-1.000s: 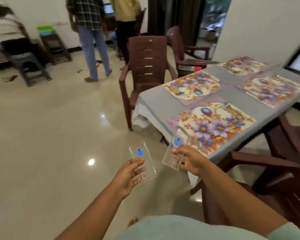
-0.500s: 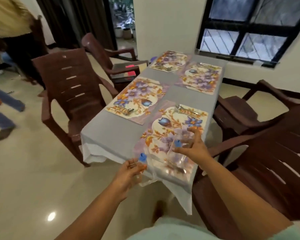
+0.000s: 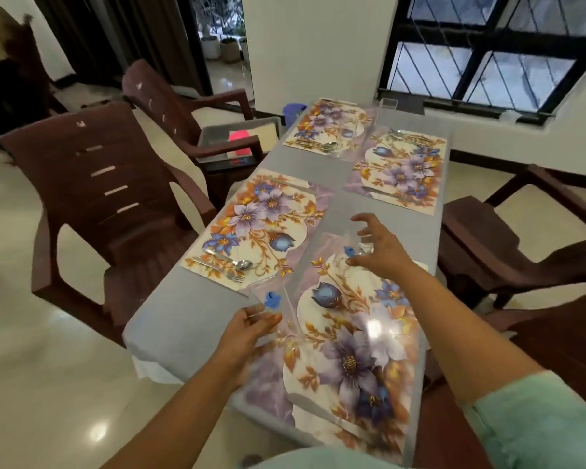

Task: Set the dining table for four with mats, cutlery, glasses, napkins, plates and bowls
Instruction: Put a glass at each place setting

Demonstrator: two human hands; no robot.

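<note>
At nine o'clock of the table stands a brown plastic armchair [image 3: 92,194], with a second one [image 3: 170,106] behind it near eleven o'clock. The grey-clothed dining table [image 3: 180,319] runs away from the viewer and carries four floral placemats. The near-left mat [image 3: 254,228] holds a spoon and fork [image 3: 232,267] along its near edge. Just beside that mat's near corner, the left hand [image 3: 247,333] holds a clear glass with a blue sticker [image 3: 273,304], thumb and fingertips pinching its lower part; the glass is tilted, and whether it touches the cloth cannot be told. The near-right mat [image 3: 349,360] lies directly before the viewer. At its twelve o'clock edge, the right hand [image 3: 383,248] has its fingers spread and curved around a second clear glass with a blue sticker [image 3: 356,248], which is hard to make out. Farther off, the far-left mat [image 3: 322,130] bears cutlery at its near side, and a clear tumbler [image 3: 386,111] stands at its one o'clock corner. The far-right mat [image 3: 403,170] shows a knife [image 3: 383,194] along its near edge. At three o'clock stands another brown armchair [image 3: 521,238], and a barred window [image 3: 487,55] fills the wall beyond.
</note>
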